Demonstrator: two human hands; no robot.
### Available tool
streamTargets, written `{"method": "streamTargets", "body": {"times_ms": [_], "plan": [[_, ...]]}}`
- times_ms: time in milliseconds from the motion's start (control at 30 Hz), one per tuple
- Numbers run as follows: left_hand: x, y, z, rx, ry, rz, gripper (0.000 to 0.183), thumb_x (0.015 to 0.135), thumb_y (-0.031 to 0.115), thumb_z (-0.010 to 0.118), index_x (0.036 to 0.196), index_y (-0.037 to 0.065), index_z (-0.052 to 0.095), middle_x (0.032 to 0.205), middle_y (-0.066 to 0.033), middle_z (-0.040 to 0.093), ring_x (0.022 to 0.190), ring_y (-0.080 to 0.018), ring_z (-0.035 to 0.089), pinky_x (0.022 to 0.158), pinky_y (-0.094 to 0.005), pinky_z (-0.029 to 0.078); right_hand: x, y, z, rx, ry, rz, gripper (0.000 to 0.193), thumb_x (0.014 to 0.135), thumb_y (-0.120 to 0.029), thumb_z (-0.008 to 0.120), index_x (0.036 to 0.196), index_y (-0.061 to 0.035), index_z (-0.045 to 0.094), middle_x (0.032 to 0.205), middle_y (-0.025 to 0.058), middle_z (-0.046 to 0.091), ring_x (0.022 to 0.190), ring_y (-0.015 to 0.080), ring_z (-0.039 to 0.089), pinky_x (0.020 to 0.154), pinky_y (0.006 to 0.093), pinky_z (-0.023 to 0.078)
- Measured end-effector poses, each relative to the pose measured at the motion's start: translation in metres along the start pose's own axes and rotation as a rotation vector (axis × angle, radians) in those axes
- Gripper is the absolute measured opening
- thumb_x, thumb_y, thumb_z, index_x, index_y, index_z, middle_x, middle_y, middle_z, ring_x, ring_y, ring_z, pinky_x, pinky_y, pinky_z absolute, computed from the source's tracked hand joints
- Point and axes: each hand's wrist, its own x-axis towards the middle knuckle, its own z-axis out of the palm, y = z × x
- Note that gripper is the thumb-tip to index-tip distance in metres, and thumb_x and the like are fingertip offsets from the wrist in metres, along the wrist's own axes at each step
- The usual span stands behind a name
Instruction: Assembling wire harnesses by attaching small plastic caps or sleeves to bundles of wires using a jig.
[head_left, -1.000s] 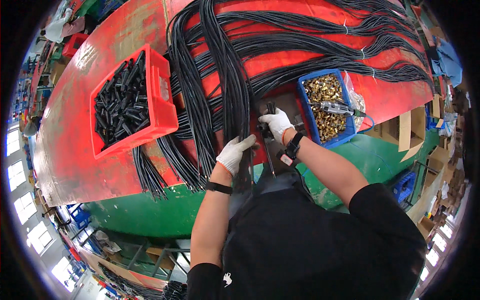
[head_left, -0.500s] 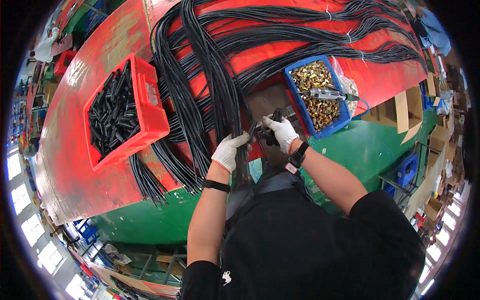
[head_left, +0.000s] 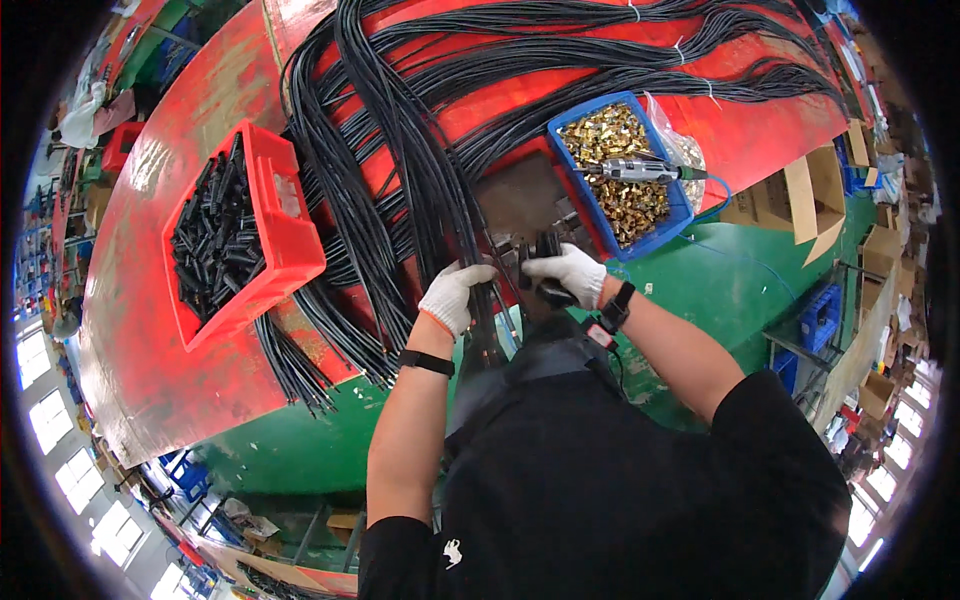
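My left hand [head_left: 452, 298], in a white glove, is closed on the end of a bundle of black cables [head_left: 430, 200] that hangs over the table's near edge. To its right, my right hand [head_left: 572, 273], also gloved, is closed around several black ribbed sleeves [head_left: 548, 245]. One small black sleeve [head_left: 524, 266] shows at its fingertips, apart from the left hand. Which cable the left fingers pinch is hard to make out.
An orange-red bin [head_left: 293, 262] of black sleeves stands at left on the red table [head_left: 130, 340]. A blue bin [head_left: 622, 252] holds brass-coloured fittings, with a corded power tool [head_left: 640, 171] across it. Tied cable bundles [head_left: 560, 55] lie behind. A cardboard box [head_left: 800, 200] is at right.
The view has shifted slightly. My right hand has moved a little right, away from the left, and turned, with a small sleeve now at its fingertips. The left hand stays at the cables.
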Motion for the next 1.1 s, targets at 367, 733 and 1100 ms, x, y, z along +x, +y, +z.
{"method": "streamTargets", "body": {"times_ms": [367,733,1100], "plan": [[0.006,-0.018,0.019,-0.052,-0.007,0.053,0.027,0.092,0.005,0.078,0.117,0.01,0.069,0.101,-0.0045,0.075,0.085,-0.0198,0.072,0.074,-0.0378,0.06,-0.071,0.034,-0.029,-0.222,-0.217,0.244,0.044,0.087,-0.022,0.089,0.123,-0.0019,0.073,0.102,0.0031,0.075,0.092,0.0123,0.068,0.085,0.0323,0.055],[0.013,-0.022,0.023,-0.027,0.021,0.061,0.03,0.09,0.002,0.08,0.117,0.009,0.068,0.102,-0.006,0.075,0.087,-0.0205,0.072,0.077,-0.038,0.059,-0.079,0.037,-0.013,-0.216,-0.255,0.276,0.033,0.088,-0.02,0.087,0.114,-0.0036,0.075,0.099,0.0035,0.076,0.085,0.0122,0.069,0.078,0.0309,0.055],[0.006,-0.018,0.008,0.014,0.049,0.061,0.028,0.095,0.013,0.079,0.121,0.006,0.071,0.099,-0.0059,0.074,0.08,-0.0189,0.069,0.069,-0.0362,0.058,-0.011,-0.005,0.018,-0.133,-0.077,0.199,0.019,0.087,-0.016,0.085,0.101,-0.0064,0.077,0.087,0.0028,0.073,0.073,0.0147,0.066,0.069,0.0336,0.053]]}}
